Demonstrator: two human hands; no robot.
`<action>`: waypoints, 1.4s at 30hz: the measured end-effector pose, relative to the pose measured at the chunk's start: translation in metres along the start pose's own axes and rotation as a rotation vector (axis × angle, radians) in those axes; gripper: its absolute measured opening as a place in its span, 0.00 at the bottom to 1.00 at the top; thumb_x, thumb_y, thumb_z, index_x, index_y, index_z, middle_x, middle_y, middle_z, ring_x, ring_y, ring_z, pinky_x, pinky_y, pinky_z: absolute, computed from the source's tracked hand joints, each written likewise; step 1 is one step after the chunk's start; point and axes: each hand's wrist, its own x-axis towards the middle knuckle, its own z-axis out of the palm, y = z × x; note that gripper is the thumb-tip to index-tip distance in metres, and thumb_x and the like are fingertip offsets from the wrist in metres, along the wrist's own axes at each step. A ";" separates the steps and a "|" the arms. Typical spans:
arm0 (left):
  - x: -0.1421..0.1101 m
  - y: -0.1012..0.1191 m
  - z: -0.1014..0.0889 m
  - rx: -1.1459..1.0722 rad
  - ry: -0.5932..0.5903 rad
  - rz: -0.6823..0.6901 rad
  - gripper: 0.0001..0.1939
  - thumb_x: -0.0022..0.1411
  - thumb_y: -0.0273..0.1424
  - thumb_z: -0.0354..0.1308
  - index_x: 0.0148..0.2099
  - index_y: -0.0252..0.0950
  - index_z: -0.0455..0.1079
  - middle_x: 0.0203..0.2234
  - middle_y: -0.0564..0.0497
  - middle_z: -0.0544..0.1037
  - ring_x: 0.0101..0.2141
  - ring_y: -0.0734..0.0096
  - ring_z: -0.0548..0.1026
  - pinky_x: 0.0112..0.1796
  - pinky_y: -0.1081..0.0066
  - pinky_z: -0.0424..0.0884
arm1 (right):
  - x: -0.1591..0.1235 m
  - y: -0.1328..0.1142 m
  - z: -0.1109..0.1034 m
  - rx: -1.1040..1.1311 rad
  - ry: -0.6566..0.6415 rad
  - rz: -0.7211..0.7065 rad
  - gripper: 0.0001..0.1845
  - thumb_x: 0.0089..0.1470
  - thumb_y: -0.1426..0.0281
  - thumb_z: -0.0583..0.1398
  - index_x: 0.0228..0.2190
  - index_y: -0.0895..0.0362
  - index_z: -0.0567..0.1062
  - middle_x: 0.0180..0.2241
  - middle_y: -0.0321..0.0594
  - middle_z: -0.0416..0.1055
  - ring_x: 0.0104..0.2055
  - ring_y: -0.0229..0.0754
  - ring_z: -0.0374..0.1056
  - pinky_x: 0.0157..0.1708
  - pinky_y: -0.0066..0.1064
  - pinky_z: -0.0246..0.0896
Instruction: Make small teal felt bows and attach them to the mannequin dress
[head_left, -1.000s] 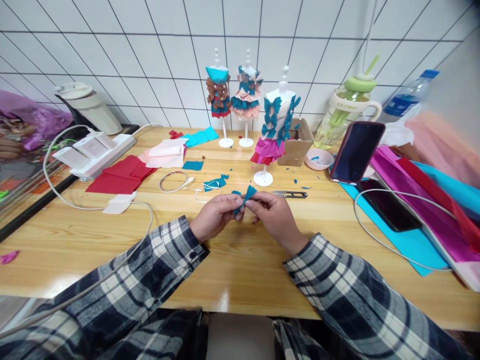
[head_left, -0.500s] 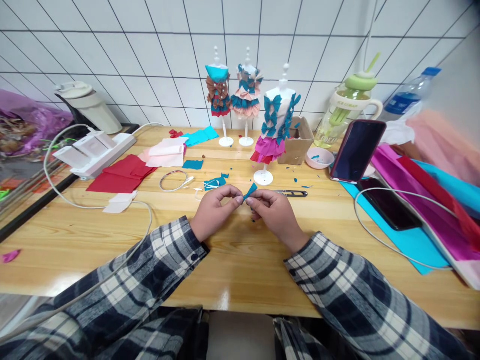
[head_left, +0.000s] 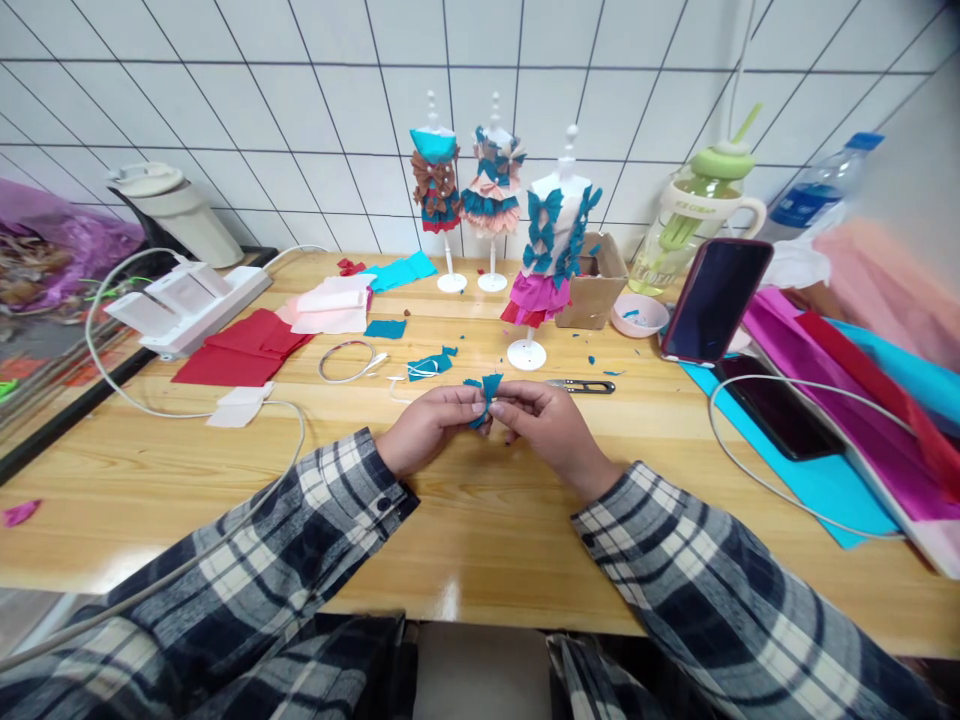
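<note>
Between both hands, above the wooden table [head_left: 450,530], is a small teal crepe-paper bow [head_left: 490,388], pinched at its middle. My left hand [head_left: 426,425] grips it from the left with thumb and fingertips. My right hand [head_left: 546,425] pinches it from the right. Behind the hands, teal paper scraps [head_left: 427,367] lie with a white string on them. Thread snips [head_left: 589,387] rest just beyond my right hand. Farther back stands a mini dress form [head_left: 566,240] with teal bows on its chest and a magenta and red paper skirt.
Two more dressed forms [head_left: 435,180] stand by the tiled wall. Left are red paper [head_left: 244,345], a coiled cable [head_left: 346,362] and a power strip [head_left: 217,305]. Right are a pink bowl [head_left: 640,316], a propped phone [head_left: 716,300], a flat phone [head_left: 780,405] and a jug [head_left: 686,220].
The teal bow has turned more upright, with more of it showing between the fingers. My left hand has shifted slightly down and its fingers have straightened along the paper.
</note>
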 end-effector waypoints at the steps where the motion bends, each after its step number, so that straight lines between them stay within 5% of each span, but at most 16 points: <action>1: 0.000 0.000 0.000 -0.011 -0.008 -0.005 0.09 0.54 0.33 0.60 0.29 0.30 0.72 0.24 0.49 0.71 0.28 0.70 0.67 0.33 0.70 0.61 | 0.000 0.000 0.000 -0.008 -0.015 0.001 0.16 0.48 0.60 0.64 0.36 0.56 0.78 0.27 0.39 0.77 0.30 0.40 0.73 0.22 0.27 0.64; 13: -0.001 0.002 0.001 0.004 0.006 -0.039 0.09 0.54 0.33 0.61 0.29 0.32 0.71 0.23 0.50 0.71 0.28 0.71 0.67 0.33 0.70 0.62 | 0.000 0.000 0.000 -0.004 0.043 0.062 0.15 0.44 0.58 0.66 0.30 0.57 0.77 0.25 0.37 0.76 0.26 0.37 0.71 0.23 0.26 0.67; 20: -0.001 0.012 0.005 0.454 0.110 0.091 0.15 0.57 0.42 0.60 0.31 0.34 0.70 0.26 0.52 0.73 0.31 0.70 0.70 0.38 0.69 0.66 | 0.001 -0.003 -0.003 -0.099 0.187 0.111 0.17 0.46 0.57 0.64 0.29 0.58 0.79 0.17 0.32 0.66 0.19 0.34 0.62 0.21 0.28 0.66; 24: 0.000 0.013 0.005 0.502 0.118 0.113 0.15 0.58 0.41 0.58 0.31 0.34 0.70 0.26 0.52 0.73 0.29 0.72 0.69 0.37 0.70 0.66 | 0.000 -0.002 -0.001 0.000 0.178 0.152 0.20 0.44 0.56 0.64 0.35 0.58 0.78 0.23 0.35 0.69 0.26 0.37 0.66 0.23 0.30 0.70; 29: 0.000 0.010 0.003 0.547 0.085 0.109 0.14 0.60 0.40 0.56 0.31 0.33 0.69 0.26 0.52 0.74 0.30 0.71 0.70 0.37 0.70 0.66 | 0.001 0.001 -0.002 -0.102 0.198 0.114 0.16 0.44 0.58 0.65 0.30 0.58 0.76 0.21 0.34 0.69 0.22 0.35 0.63 0.21 0.28 0.66; 36: 0.001 0.012 0.000 0.940 0.247 0.264 0.14 0.63 0.40 0.52 0.38 0.36 0.72 0.35 0.49 0.77 0.39 0.64 0.72 0.42 0.67 0.66 | 0.002 0.002 -0.003 -0.337 0.205 0.053 0.12 0.47 0.59 0.62 0.26 0.56 0.75 0.15 0.31 0.65 0.18 0.36 0.62 0.18 0.27 0.56; 42: 0.000 0.013 0.002 1.031 0.274 0.333 0.10 0.62 0.37 0.53 0.33 0.36 0.71 0.32 0.49 0.77 0.37 0.64 0.73 0.43 0.65 0.66 | 0.000 0.001 0.000 -0.351 0.225 0.036 0.13 0.47 0.58 0.63 0.29 0.56 0.76 0.18 0.33 0.68 0.19 0.37 0.63 0.20 0.29 0.57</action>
